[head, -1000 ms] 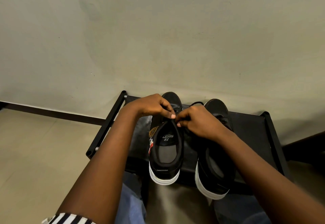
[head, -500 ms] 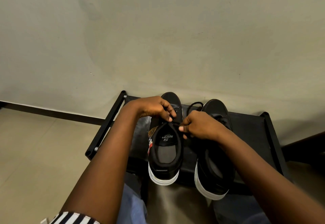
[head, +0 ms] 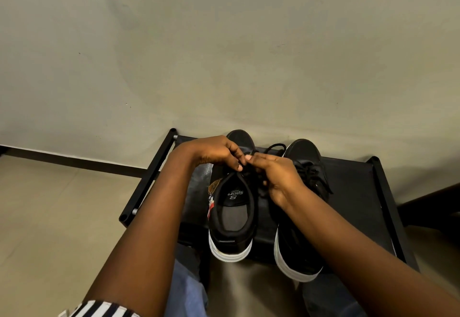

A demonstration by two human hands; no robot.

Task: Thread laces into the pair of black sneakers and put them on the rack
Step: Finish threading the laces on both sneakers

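Two black white-soled sneakers stood side by side on the black metal-framed rack. The left hand and right hand, fingertips touching, pinched the black lace above the left sneaker; the right sneaker stood laced.

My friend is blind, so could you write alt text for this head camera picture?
Two hands, the left hand and right hand, pinch a black lace above the left sneaker. It stands beside the right sneaker on a black rack against a plain wall.
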